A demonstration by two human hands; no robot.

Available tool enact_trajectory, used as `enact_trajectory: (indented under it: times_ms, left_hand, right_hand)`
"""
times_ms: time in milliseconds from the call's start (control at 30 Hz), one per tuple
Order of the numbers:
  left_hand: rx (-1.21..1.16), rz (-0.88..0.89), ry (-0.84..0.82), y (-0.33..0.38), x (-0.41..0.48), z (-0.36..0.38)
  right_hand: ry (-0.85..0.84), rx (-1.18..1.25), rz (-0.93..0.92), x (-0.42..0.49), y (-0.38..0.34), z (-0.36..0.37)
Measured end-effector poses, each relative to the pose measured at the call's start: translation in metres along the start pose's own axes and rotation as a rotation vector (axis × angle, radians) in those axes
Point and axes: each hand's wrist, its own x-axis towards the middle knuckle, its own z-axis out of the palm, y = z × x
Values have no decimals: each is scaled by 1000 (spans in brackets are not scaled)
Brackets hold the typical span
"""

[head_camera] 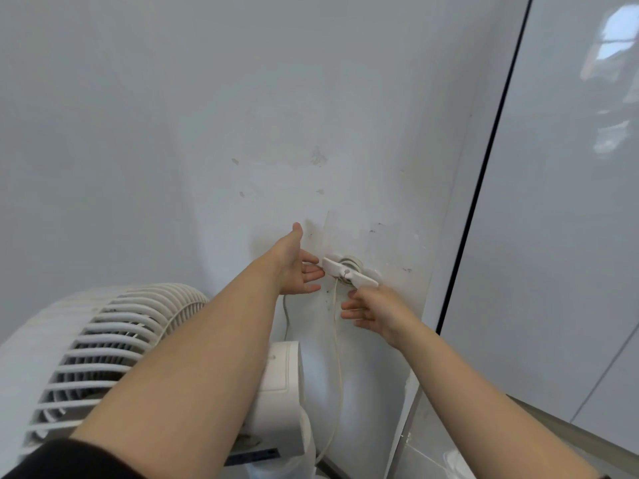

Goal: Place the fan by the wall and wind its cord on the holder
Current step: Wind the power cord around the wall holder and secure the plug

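Where the white wall point(173, 133) backs it, the fan point(103, 340) stands close against it. The left hand point(297, 271), fingers straight, touches the left end of the wall-mounted cord holder point(349, 272). The right hand point(375, 311), fingers loosely spread and gripping nothing, sits just below its right end. The cord point(335, 316) hangs from the holder toward the fan base.

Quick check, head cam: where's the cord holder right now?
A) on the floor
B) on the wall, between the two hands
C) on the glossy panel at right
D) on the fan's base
B: the cord holder sits on the wall, with the left hand at its left end, the right hand just under its right end, and the cord hanging down from it.
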Motion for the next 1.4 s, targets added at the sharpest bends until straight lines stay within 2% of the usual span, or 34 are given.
enact_trajectory:
  times_ms: [33,167,233,300,367,400,567,767,967,1167,1400]
  left_hand:
    - [-11,8,-6,0,-1,0]
    - [-69,44,-20,1,-5,1]
    - [-84,59,-28,0,-6,1]
    - [-84,74,-36,0,-7,1]
    - [-87,87,-35,0,-8,0]
    - [-89,93,-32,-1,-8,0]
    - [-86,111,-37,-2,-9,-2]
    - [-30,122,-40,-1,-7,-3]
    - [-9,144,-14,-1,-6,-1]
    - [-94,217,17,0,-12,-1]
    - [-101,304,53,0,-18,5]
  right_hand:
    - [43,-158,-45,-2,0,-3]
    - [251,-1098,-227,-24,-10,-17]
    - [402,-1232,-366,-36,-16,-18]
    - [496,-1187,-592,-43,-20,-11]
    - [480,-1060,-807,-42,-23,-3]
    - [452,-1041,-847,-37,-23,-1]
    - [338,-1180,-823,-24,-19,10]
    - [331,-1324,-756,-24,-18,17]
    - [350,-1250,-829,-19,-15,16]
    - [376,-1229,-891,-16,-2,12]
    - [357,-975,-874,-23,7,7]
